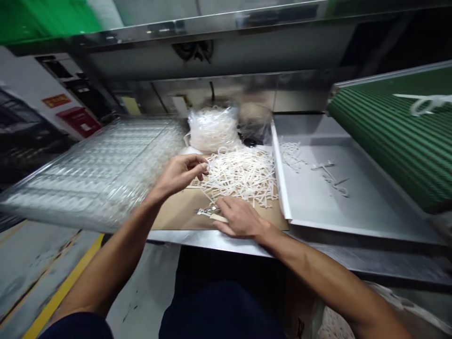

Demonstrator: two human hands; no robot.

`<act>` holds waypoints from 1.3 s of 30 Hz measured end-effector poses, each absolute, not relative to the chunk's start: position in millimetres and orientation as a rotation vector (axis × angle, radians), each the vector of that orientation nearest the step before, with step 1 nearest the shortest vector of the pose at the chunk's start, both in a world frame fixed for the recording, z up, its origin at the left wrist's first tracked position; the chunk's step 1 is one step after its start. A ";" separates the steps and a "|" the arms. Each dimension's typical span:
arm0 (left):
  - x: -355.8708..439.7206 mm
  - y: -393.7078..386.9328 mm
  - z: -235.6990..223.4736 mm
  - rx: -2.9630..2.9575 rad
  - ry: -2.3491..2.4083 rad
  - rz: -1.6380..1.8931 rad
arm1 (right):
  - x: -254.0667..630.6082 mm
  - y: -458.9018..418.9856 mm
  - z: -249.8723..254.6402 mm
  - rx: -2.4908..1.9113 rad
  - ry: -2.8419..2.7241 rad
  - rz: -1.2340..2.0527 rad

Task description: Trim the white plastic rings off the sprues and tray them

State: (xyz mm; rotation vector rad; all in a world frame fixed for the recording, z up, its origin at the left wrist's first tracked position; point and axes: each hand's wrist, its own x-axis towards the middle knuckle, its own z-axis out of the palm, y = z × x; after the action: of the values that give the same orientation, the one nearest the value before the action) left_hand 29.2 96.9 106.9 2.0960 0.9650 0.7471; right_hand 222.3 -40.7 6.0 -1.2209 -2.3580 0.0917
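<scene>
My left hand (181,175) is raised at the left edge of a loose heap of thin white plastic pieces (243,174). Its thumb and fingertips are pinched together on a small white piece (205,166), too blurred to make out. Lower down, close to the front edge, my right hand (237,217) is closed around hand nippers (207,211) with a metal head and a pale handle. The metal head points left, over the brown cardboard (173,214) that lies beneath the heap. The fingers of the right hand hide part of the handle.
At left lies a stack of clear plastic trays (95,165). A clear bag of white pieces (213,129) sits behind the heap. To the right, a grey metal tray (356,207) holds several white pieces, beside a green ribbed conveyor belt (395,136).
</scene>
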 end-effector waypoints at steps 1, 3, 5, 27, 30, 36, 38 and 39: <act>13.4 91.3 95.6 2.079 1.024 0.732 | 223.3 -39.8 5.3 -1.230 -2.341 0.088; -16.4 78.7 74.3 2.098 1.165 0.684 | 225.1 -38.7 3.1 -1.234 -2.315 0.080; -41.2 66.3 55.2 2.196 1.285 0.617 | 226.5 -38.6 0.3 -1.225 -2.300 0.067; -83.4 37.2 3.4 2.321 1.217 0.757 | 228.4 -45.1 -2.4 -1.088 -2.316 0.034; -70.0 32.4 4.3 2.191 1.178 0.950 | 224.6 -50.7 3.0 -1.109 -2.255 0.194; -22.8 15.3 -7.3 1.757 0.976 1.315 | 222.9 -59.7 30.4 -1.271 -2.065 0.541; -11.3 11.7 -11.3 1.694 0.933 1.335 | 224.6 -60.0 39.4 -1.346 -2.035 0.696; -7.8 10.8 -12.6 1.696 0.923 1.339 | 225.5 -59.8 42.8 -1.368 -2.016 0.763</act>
State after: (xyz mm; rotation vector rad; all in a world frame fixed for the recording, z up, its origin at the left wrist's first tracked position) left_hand -7.8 10.8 -12.6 1.6960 0.9233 1.3387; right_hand 225.5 -59.8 42.8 -1.3681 -2.0158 0.7632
